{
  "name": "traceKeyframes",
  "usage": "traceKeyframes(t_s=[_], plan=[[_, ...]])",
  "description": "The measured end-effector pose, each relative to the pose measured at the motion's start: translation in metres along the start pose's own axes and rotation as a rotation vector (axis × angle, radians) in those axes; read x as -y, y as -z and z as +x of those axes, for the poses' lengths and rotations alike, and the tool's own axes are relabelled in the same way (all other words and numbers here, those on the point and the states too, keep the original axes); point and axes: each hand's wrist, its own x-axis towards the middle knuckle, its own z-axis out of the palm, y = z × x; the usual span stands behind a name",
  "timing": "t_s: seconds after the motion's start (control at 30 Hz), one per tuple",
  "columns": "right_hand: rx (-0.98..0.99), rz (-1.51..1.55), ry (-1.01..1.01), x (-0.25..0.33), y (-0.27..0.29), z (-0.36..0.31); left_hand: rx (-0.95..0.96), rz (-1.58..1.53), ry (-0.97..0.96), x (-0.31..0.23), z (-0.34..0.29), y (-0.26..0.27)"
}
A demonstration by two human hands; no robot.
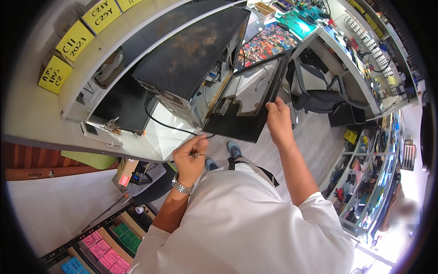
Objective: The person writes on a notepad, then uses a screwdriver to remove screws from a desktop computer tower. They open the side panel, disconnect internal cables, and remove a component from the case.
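A black computer case [182, 50] with brownish stains on its upper face stands on the counter. Its side is uncovered, so inner metal and parts show. My right hand [279, 121] grips the edge of a black side panel [246, 125] that has a large see-through window. The panel is tilted next to the uncovered side of the case. Near the case's lower corner, my left hand [190, 153] is closed, with a small metallic glint at the fingers; what it holds, if anything, I cannot make out. A black cable [169, 125] runs from the case toward that hand.
A dark monitor [121, 107], a white phone-like device [101, 133] and keys [112, 125] are on the counter at left. An office chair [319, 86] stands at right, beyond it a cluttered bench. Glass shelves [365, 178] line the right, where another person is partly visible.
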Motion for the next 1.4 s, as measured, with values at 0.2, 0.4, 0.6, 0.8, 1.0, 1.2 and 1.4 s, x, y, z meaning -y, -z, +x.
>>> traceKeyframes(t_s=[0.2, 0.4, 0.6, 0.8, 1.0, 1.2, 1.4], plan=[[-0.105, 0.094, 0.082, 0.009, 0.014, -0.015, -0.144, 0.027, 0.036, 0.022, -0.03, 0.028], [-0.152, 0.163, 0.1, 0.024, 0.032, -0.037, -0.158, 0.094, 0.091, 0.026, -0.052, 0.045], [-0.161, 0.247, 0.145, 0.032, 0.055, -0.052, -0.09, 0.302, 0.255, 0.054, -0.048, 0.019], [-0.16, 0.342, 0.131, 0.025, 0.106, -0.065, -0.196, -0.124, 0.686, 0.085, -0.02, -0.032], [-0.239, 0.447, 0.079, 0.0, 0.181, -0.081, -0.184, 0.161, 0.685, 0.121, -0.037, -0.044], [-0.295, 0.547, 0.049, -0.027, 0.243, -0.099, 0.143, 0.497, 0.912, 0.185, -0.157, -0.043], [-0.293, 0.565, -0.023, -0.071, 0.247, -0.088, 0.429, 0.67, 1.139, 0.22, -0.298, -0.034]])
